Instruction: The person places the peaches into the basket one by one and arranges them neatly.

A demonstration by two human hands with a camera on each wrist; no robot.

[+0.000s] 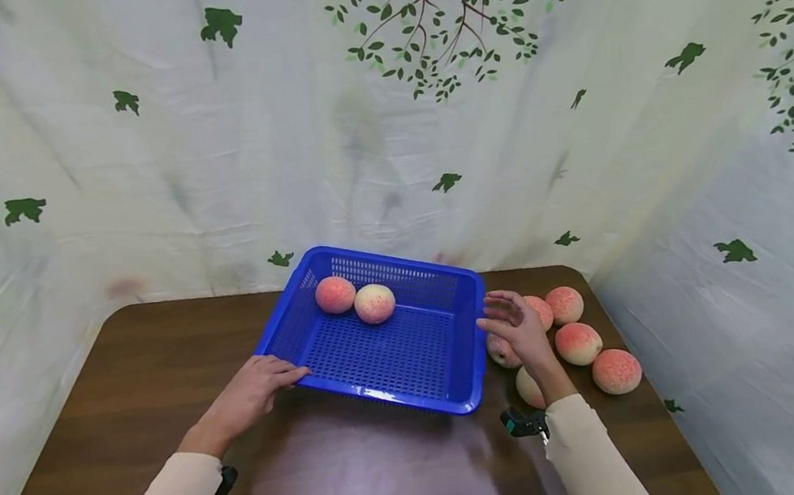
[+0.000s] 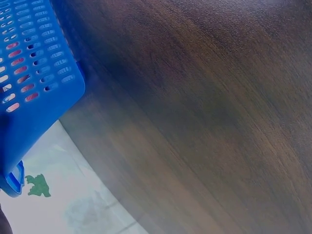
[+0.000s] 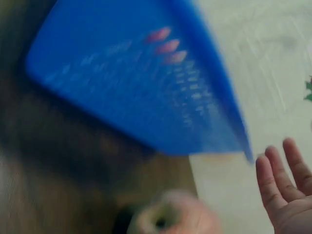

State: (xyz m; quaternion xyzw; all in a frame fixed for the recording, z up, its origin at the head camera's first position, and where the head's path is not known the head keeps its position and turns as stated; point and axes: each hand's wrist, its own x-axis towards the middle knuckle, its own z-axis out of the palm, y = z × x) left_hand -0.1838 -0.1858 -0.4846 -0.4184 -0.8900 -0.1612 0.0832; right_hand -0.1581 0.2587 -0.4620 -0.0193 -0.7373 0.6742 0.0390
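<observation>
A blue plastic basket (image 1: 413, 392) stands at an angle toward the back of the table, with two pink-and-cream peaches (image 1: 335, 294) inside, near its far left corner. My left hand (image 1: 255, 394) grips the basket's rim at the front left corner. In the left wrist view only the basket's slotted side (image 2: 46, 73) and bare wood show. Beside the basket's right rim, my right hand (image 1: 516, 324) is raised with fingers extended and holds nothing. Several more peaches (image 1: 579, 343) lie on the table around and beyond that hand, some partly hidden by it. In the right wrist view one peach (image 3: 195, 217) looks blurred.
The brown wooden table (image 1: 350, 481) has rounded far corners. White cloth (image 1: 281, 130) printed with green leaves and branches hangs behind it and along both sides. The right-hand peaches lie near the table's right edge.
</observation>
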